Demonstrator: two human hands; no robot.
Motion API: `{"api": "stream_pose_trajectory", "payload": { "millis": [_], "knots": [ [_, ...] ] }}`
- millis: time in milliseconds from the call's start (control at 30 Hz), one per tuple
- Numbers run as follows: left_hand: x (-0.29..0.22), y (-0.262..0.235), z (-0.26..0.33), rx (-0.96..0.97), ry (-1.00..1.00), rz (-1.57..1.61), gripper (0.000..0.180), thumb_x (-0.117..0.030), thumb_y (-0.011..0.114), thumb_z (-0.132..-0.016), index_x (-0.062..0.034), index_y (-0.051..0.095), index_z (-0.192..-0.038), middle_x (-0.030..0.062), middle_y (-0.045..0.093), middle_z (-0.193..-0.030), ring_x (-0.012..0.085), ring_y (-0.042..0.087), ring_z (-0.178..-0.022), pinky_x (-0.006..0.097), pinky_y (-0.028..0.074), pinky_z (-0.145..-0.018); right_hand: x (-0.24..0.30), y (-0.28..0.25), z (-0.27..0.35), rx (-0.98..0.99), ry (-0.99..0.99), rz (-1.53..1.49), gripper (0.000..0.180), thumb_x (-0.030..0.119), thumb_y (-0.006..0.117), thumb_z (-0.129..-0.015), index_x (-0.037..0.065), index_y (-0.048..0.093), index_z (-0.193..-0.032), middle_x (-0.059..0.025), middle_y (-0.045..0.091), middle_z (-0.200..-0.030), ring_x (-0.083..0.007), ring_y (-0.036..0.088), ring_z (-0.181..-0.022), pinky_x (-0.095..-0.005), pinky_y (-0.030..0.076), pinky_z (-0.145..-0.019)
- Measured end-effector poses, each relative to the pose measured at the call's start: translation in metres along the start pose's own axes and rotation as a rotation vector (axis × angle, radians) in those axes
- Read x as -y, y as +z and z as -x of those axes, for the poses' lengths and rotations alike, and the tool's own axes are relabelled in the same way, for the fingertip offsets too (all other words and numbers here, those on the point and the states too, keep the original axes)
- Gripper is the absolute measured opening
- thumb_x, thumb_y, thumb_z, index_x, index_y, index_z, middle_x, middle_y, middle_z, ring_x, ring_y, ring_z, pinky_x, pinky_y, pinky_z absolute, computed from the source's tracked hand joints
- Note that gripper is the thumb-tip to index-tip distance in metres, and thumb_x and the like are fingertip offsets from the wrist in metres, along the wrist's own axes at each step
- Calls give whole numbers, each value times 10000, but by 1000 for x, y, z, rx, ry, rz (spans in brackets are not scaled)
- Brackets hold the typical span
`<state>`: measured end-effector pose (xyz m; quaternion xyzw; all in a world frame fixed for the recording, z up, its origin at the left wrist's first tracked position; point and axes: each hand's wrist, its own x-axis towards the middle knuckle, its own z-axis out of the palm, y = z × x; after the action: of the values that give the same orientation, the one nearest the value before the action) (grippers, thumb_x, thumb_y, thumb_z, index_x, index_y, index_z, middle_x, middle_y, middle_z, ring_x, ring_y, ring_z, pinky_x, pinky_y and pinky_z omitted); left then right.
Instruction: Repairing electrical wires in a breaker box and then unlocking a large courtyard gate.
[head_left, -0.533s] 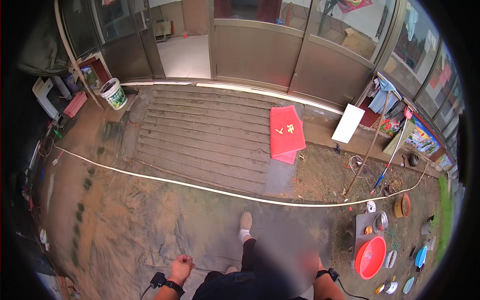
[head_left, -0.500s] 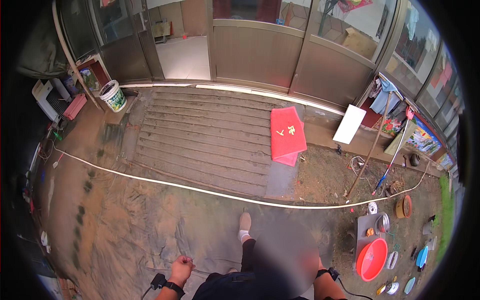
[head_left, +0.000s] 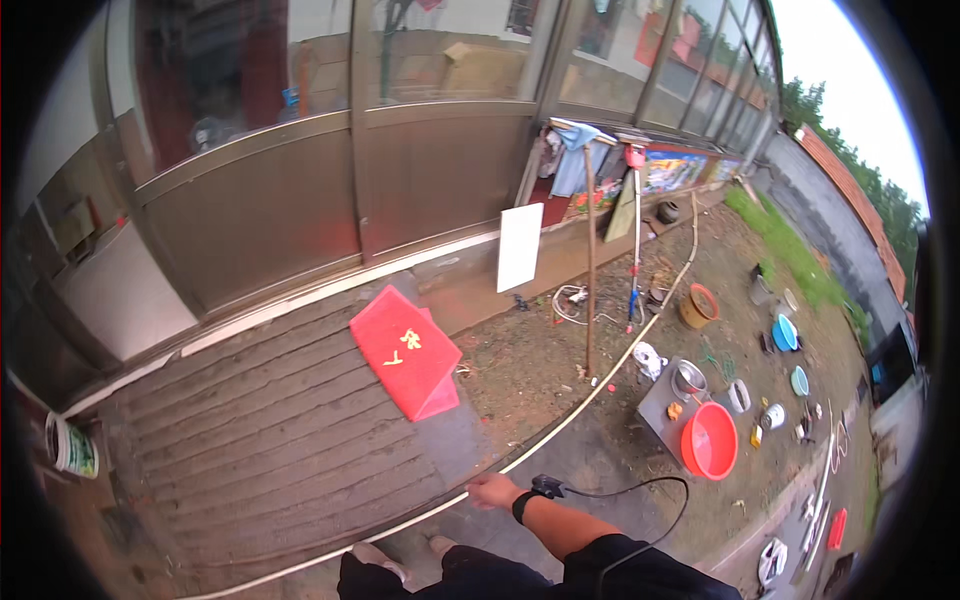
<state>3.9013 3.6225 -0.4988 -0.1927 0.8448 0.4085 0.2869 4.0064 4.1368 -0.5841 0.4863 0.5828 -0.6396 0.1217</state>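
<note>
My right hand (head_left: 492, 490) is stretched forward at the lower middle, its fingers curled in; whatever they hold, if anything, is hidden. A black band with a small device and a cable is on that wrist. In the picture the hand overlaps a long pale hose (head_left: 560, 424) on the ground, and I cannot tell whether it touches it. Beyond the hand, a folded red mat (head_left: 402, 352) with yellow marks lies at the right end of a ridged grey ramp (head_left: 270, 430). My left hand is out of view.
A red basin (head_left: 709, 441) and a metal pot (head_left: 688, 378) stand on a low grey table at right. Behind are a brown planter (head_left: 699, 306) and blue basins. A wooden pole (head_left: 590, 260) and a white board (head_left: 520, 248) lean by the glazed wall. A white bucket (head_left: 72, 446) stands at left.
My view has swung to the right, bringing the yard's far side and sky in. My right hand has come forward from the blurred area; my left hand has left the view.
</note>
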Motion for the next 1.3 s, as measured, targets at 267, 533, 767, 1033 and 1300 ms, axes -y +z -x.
{"api": "stream_pose_trajectory", "payload": {
  "millis": [267, 533, 767, 1033, 1300],
  "knots": [
    [-185, -47, -262, 193, 280, -559, 306, -235, 590, -813, 12, 649, -984, 116, 638, -870, 242, 550, -788, 436, 446, -740, 65, 63, -51, -257, 61, -82, 392, 320, 581, -847, 31, 647, -1105, -98, 686, -798, -189, 671, -624, -306, 546, -553],
    [-423, -100, -344, 321, 308, -322, 195, -71, 573, -810, 29, 593, -976, 44, 565, -845, 170, 496, -771, 342, 436, -705, 180, 137, -20, -382, 247, -232, 375, 316, 610, -850, 32, 663, -1089, -65, 687, -890, -163, 672, -680, -290, 545, -574],
    [-491, -93, -402, 418, 258, -308, 195, -95, 585, -813, 5, 615, -978, 64, 598, -857, 194, 502, -763, 358, 436, -714, 259, 162, -60, -378, 216, -222, 382, 322, 599, -867, 27, 644, -1106, -60, 676, -890, -169, 671, -699, -297, 546, -580],
    [-487, -114, -404, 289, 330, -326, 283, -270, 546, -871, -15, 649, -940, 143, 604, -878, 262, 554, -838, 400, 451, -751, 339, 151, -158, -217, 307, -16, 402, 338, 588, -865, 17, 634, -1102, -105, 684, -901, -176, 668, -683, -304, 531, -572],
    [-466, -154, -411, 41, -4, 202, 92, -19, 570, -843, -5, 571, -934, 75, 603, -769, 178, 661, -675, 274, 496, -543, 508, 173, -232, -67, 190, -169, 231, 184, 617, -881, 6, 587, -1026, -82, 633, -878, -200, 659, -721, -299, 519, -594]
  ]
}}
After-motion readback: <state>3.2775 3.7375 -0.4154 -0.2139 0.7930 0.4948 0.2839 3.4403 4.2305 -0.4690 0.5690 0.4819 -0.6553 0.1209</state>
